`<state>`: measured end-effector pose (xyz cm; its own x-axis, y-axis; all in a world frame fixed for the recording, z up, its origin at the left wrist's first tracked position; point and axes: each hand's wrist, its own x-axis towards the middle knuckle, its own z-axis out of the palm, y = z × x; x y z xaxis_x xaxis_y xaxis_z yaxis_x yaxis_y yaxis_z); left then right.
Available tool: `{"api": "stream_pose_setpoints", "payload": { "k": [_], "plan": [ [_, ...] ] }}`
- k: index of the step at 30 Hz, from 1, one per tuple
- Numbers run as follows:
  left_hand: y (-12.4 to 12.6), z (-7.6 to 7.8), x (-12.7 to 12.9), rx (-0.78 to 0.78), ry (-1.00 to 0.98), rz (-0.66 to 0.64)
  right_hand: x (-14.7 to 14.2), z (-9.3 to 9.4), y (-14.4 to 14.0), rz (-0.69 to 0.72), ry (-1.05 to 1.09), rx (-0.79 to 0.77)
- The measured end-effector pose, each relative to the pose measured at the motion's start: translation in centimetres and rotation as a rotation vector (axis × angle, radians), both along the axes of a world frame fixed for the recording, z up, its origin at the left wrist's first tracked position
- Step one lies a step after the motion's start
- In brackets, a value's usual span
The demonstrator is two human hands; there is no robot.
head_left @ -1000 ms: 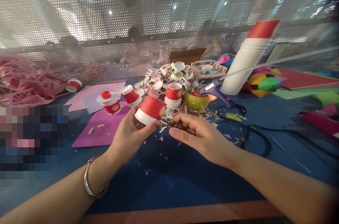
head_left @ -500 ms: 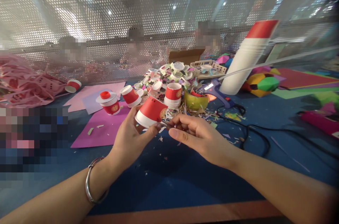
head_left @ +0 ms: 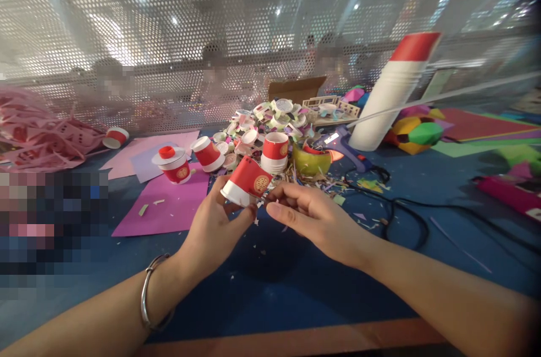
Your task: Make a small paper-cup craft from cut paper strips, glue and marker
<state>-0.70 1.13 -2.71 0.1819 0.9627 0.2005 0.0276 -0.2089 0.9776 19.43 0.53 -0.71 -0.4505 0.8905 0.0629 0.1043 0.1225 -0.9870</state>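
Paper, thin-walled and red with a white rim band: the small cup [head_left: 247,183] sits just above frame centre, tilted, rim toward the lower left. The left hand [head_left: 211,227] pinches it between thumb and fingers. The right hand [head_left: 310,216] has its fingers pressed together at the cup's lower edge; what they hold cannot be told. Judged light, easily crushed and slightly slick; grip near the stiffer rolled rim.

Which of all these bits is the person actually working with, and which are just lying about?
In use:
- small red-and-white paper cup, held tilted in the left hand
- right hand, fingertips at the cup's rim

Lying about:
- purple glue gun
- tall stack of paper cups
- magenta paper sheet
- green bowl
- heap of cup scraps
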Motion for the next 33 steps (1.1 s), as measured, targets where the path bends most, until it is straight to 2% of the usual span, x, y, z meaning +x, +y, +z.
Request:
{"api": "stream_pose_setpoints", "payload": {
  "k": [4,8,12,17,20,25,33],
  "plan": [
    [0.1,0.3,-0.4,0.026,0.059,0.006,0.0,0.1,-0.2,-0.007,-0.004,0.009],
    [0.0,0.8,-0.6,0.074,0.188,0.073,0.0,0.3,-0.3,0.012,-0.014,0.006],
    [0.1,1.1,-0.5,0.027,0.088,0.064,0.1,0.2,-0.2,-0.005,-0.019,0.023],
    [0.5,1.1,-0.6,-0.126,-0.102,0.028,0.4,-0.2,0.3,-0.055,-0.072,0.063],
    [0.7,1.1,-0.6,-0.211,-0.186,0.030,0.3,-0.3,0.4,-0.111,-0.024,0.049],
    [0.4,1.0,-0.5,-0.226,-0.151,0.004,0.1,-0.3,0.6,-0.177,0.003,0.036],
    [0.1,0.8,-0.6,-0.256,-0.187,-0.063,0.2,-0.9,1.0,-0.156,0.016,0.059]
  ]
}}
